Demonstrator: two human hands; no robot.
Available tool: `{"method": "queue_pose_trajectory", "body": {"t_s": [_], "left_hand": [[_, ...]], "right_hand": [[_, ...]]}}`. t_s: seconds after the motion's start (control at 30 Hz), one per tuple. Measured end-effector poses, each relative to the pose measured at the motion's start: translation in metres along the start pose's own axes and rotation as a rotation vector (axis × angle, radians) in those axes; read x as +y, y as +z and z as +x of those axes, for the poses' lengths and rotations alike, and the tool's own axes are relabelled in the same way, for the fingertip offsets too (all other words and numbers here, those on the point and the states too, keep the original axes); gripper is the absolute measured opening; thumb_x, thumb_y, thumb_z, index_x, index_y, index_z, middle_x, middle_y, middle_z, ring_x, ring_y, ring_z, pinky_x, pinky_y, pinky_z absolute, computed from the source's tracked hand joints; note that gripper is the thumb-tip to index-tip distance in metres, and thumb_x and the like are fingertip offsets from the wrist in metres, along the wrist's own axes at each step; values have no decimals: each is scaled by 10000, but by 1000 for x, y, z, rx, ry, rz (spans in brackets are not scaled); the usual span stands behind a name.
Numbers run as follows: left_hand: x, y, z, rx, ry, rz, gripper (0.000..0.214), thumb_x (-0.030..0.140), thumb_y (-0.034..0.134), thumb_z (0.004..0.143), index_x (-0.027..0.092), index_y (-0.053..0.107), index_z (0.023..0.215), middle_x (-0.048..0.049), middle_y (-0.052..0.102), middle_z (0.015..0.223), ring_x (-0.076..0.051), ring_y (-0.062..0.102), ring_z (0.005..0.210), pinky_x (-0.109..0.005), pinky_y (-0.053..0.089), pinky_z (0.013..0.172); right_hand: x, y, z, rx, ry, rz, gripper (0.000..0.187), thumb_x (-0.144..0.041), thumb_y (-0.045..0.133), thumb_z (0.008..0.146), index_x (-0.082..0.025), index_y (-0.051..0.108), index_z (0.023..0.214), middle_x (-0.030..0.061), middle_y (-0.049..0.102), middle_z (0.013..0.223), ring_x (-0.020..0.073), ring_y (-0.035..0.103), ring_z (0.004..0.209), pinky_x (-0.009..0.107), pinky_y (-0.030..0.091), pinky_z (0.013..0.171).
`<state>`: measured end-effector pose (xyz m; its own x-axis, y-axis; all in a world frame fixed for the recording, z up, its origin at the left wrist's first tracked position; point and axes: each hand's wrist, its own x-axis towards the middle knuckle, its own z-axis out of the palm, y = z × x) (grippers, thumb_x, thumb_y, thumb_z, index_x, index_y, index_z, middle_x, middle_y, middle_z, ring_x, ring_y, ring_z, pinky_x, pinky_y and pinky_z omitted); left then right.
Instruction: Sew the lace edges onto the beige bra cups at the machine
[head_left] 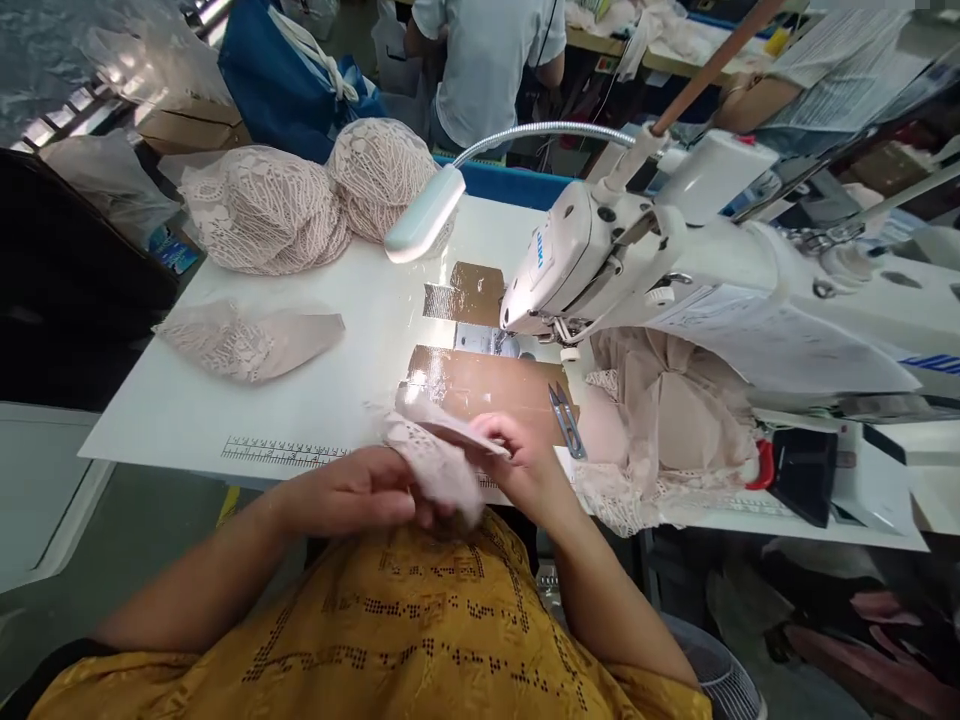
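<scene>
Between my two hands, at the table's front edge, hangs a pale pink lace fabric piece (442, 462), partly blurred. My left hand (367, 490) is closed on its left side, with some fingertips hidden behind the cloth. My right hand (529, 465) pinches its upper right edge between thumb and fingers. Just beyond lies a brown cardboard-like plate (480, 380) on the sewing table. Thread snips (566, 420) rest on its right end, near my right hand. A white sewing machine (570, 250) stands behind, its needle area above the metal plate (487, 340).
Two lace bundles (262, 210) sit at the back left, with another lace piece (251, 340) before them. A heap of pink lace pieces (667, 420) lies under the machine arm. A lamp (426, 215) hangs over the table. Co-workers (491, 60) sit beyond.
</scene>
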<state>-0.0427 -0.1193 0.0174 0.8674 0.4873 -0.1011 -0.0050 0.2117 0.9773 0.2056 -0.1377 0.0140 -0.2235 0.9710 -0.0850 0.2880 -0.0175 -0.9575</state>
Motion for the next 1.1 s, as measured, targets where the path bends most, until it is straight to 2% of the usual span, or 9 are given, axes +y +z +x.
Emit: {"method": "queue_pose_trajectory", "body": {"t_s": [0.07, 0.2, 0.3, 0.4, 0.57, 0.67, 0.8, 0.97, 1.1], "left_hand": [[6, 6, 6, -11, 87, 34, 593, 382, 576, 891, 211, 419, 1437, -150, 606, 1210, -206, 641, 914, -262, 533, 692], [5, 0, 20, 336, 190, 378, 747, 266, 700, 805, 287, 364, 1472, -125, 504, 1358, -228, 569, 1079, -296, 522, 835], [0, -10, 29, 266, 90, 303, 788, 343, 736, 763, 243, 390, 1463, -137, 468, 1417, -303, 495, 1233, -401, 454, 1001], [-5, -12, 34, 97, -71, -25, 632, 425, 683, 803, 164, 514, 1354, -127, 644, 1125, -237, 642, 949, -323, 531, 799], [-17, 0, 34, 379, -129, -143, 291, 401, 649, 852, 118, 650, 922, -49, 654, 799, -142, 596, 688, -233, 480, 632], [-22, 6, 35, 545, -73, -152, 335, 458, 627, 857, 126, 619, 818, -19, 605, 716, -120, 541, 624, -221, 448, 586], [-24, 6, 35, 732, -21, -49, 419, 518, 587, 866, 140, 537, 694, 10, 520, 645, -103, 475, 587, -211, 406, 557], [-20, 6, 37, 643, 67, 172, 445, 500, 508, 910, 154, 461, 633, 23, 431, 609, -90, 404, 552, -208, 356, 512], [-18, 7, 41, 618, 121, 381, 436, 422, 477, 939, 173, 368, 597, 42, 352, 578, -73, 312, 505, -208, 270, 462]], "right_hand": [[9, 11, 4, -244, 92, 285, 294, -470, 702, 792, -184, 639, 822, 3, 635, 786, 130, 563, 683, 232, 446, 608], [16, 25, 4, -543, 150, 739, 314, -455, 735, 769, -172, 644, 868, -7, 628, 757, 123, 573, 669, 248, 465, 659], [11, 25, 4, -617, 137, 828, 278, -422, 732, 779, -166, 653, 850, -3, 625, 739, 124, 581, 680, 243, 468, 661], [7, 22, 5, -493, 139, 771, 262, -398, 737, 778, -175, 660, 890, -4, 631, 750, 119, 583, 670, 223, 467, 615], [12, 19, 5, -68, 119, 566, 542, -378, 691, 824, -285, 487, 1317, 24, 658, 947, 123, 577, 654, 256, 503, 618], [17, 12, 3, -190, -7, 385, 342, -481, 567, 891, -221, 650, 1095, 55, 650, 963, 158, 577, 729, 305, 509, 715], [21, -2, 0, -427, -24, 308, 591, -660, 360, 911, -172, 666, 782, 57, 625, 779, 204, 582, 760, 334, 496, 728], [18, 2, 4, -296, -21, 353, 516, -648, 651, 751, -197, 631, 1002, 35, 615, 881, 196, 584, 814, 310, 481, 736], [12, 15, 10, -93, 19, 333, 279, -443, 715, 780, -204, 595, 856, -12, 574, 776, 130, 534, 703, 253, 451, 678]]}}
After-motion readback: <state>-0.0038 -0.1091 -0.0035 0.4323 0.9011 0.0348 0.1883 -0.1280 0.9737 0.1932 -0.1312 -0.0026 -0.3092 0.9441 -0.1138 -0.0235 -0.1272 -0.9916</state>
